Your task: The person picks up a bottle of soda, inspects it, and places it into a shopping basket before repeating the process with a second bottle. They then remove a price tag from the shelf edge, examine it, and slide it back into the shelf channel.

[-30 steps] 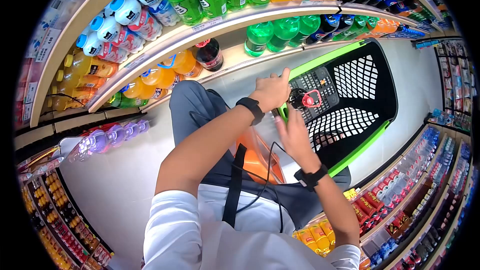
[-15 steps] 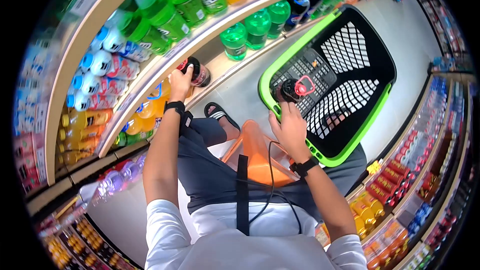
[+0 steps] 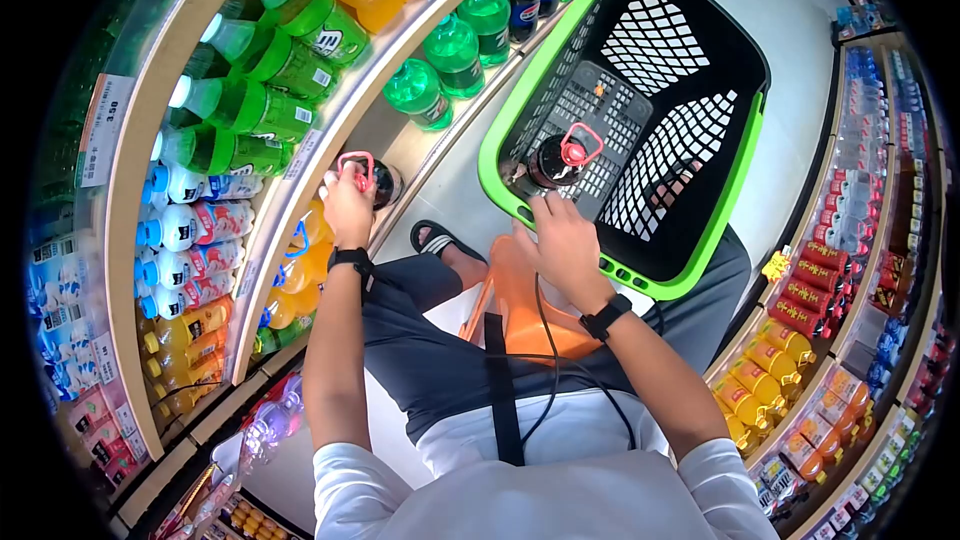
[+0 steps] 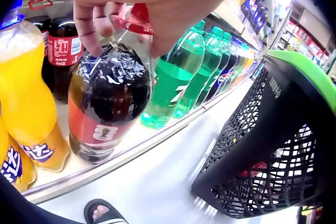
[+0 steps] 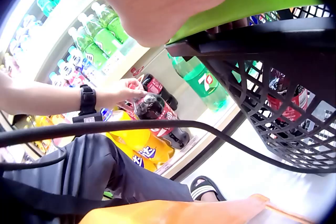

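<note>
My left hand (image 3: 349, 208) grips a cola bottle (image 4: 107, 98) around its neck, by the red cap and carry ring (image 4: 134, 20). The bottle stands slightly tilted at the front of the lower shelf, its label red. A second cola bottle (image 3: 553, 162), with a pink-red ring on top, stands in the black shopping basket (image 3: 735, 50) with a bright green rim. On the near part of that rim my right hand (image 3: 568, 248) is curled over the edge; in the right wrist view the same hand (image 5: 163, 3) covers part of the green rim.
Orange soda bottles (image 4: 23, 71) stand left of the cola, green soda bottles (image 4: 176, 74) to its right. More cola bottles (image 4: 64, 45) are behind. An orange see-through container (image 3: 535, 305) lies between the legs. Black cables (image 3: 555, 360) hang over the lap. Shelves of drinks line the right.
My left hand has left the basket rim and reached left to the shelf cola, moving from its upper side to its cap. My right hand has stayed at the basket's near rim.
</note>
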The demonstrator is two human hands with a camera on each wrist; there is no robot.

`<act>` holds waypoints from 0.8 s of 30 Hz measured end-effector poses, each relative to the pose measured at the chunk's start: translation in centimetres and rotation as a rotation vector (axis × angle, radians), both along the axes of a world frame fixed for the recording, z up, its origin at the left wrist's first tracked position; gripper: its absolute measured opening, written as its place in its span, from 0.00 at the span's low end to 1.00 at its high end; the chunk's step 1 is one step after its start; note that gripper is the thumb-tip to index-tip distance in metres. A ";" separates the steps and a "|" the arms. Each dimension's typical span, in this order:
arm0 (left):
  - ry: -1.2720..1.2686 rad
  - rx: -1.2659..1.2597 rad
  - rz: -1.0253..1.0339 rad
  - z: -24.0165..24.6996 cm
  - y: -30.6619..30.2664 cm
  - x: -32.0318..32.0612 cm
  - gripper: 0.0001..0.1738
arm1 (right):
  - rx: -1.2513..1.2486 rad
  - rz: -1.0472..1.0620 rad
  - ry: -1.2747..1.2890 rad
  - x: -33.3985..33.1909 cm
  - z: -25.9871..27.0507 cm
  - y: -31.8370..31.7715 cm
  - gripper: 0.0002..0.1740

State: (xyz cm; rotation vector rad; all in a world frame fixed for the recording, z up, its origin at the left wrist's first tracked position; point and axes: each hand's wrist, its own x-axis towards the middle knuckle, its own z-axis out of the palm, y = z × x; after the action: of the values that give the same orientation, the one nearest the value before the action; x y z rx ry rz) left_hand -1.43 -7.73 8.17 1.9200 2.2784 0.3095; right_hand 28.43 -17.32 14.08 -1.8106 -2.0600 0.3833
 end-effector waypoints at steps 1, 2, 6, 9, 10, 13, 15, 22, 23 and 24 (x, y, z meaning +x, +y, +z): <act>-0.014 0.001 -0.013 -0.1 -0.2 -0.2 0.19 | 0.017 0.000 0.012 0.1 -0.2 0.0 0.15; -0.027 0.002 -0.026 -0.3 -0.3 -0.5 0.19 | 0.015 -0.002 0.009 0.1 -0.3 0.2 0.15; -0.135 -0.155 -0.076 0.4 0.8 -1.1 0.25 | 0.029 -0.007 0.008 0.2 -0.6 -0.2 0.15; -0.126 -0.254 -0.166 0.4 1.2 -0.3 0.28 | 0.031 -0.013 -0.009 0.3 -0.6 -0.2 0.15; -0.116 -0.283 -0.182 0.2 1.3 -0.1 0.27 | 0.027 -0.022 -0.018 0.3 -0.5 -0.3 0.16; -0.102 -0.313 -0.211 1.4 0.3 -0.2 0.26 | 0.028 -0.024 -0.014 0.1 -0.5 0.0 0.17; -0.112 -0.245 -0.176 2.1 -1.1 0.0 0.27 | 0.003 -0.033 -0.030 0.0 -0.3 0.1 0.17; -0.288 -0.004 -0.273 12.2 -4.1 1.9 0.19 | 0.048 -0.023 0.010 0.3 -1.1 0.0 0.23; -0.305 0.002 -0.288 14.8 -5.1 3.1 0.19 | -0.013 -0.008 0.050 0.4 -0.6 0.0 0.27; -0.349 0.027 -0.291 17.4 -6.0 4.1 0.18 | -0.075 0.015 0.090 0.6 0.0 -0.1 0.32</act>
State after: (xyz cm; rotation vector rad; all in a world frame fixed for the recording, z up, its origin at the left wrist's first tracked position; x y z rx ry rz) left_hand 2.66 -13.78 25.59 1.9905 1.7608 0.5856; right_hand 28.99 -17.43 14.05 -1.7866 -2.0238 0.5427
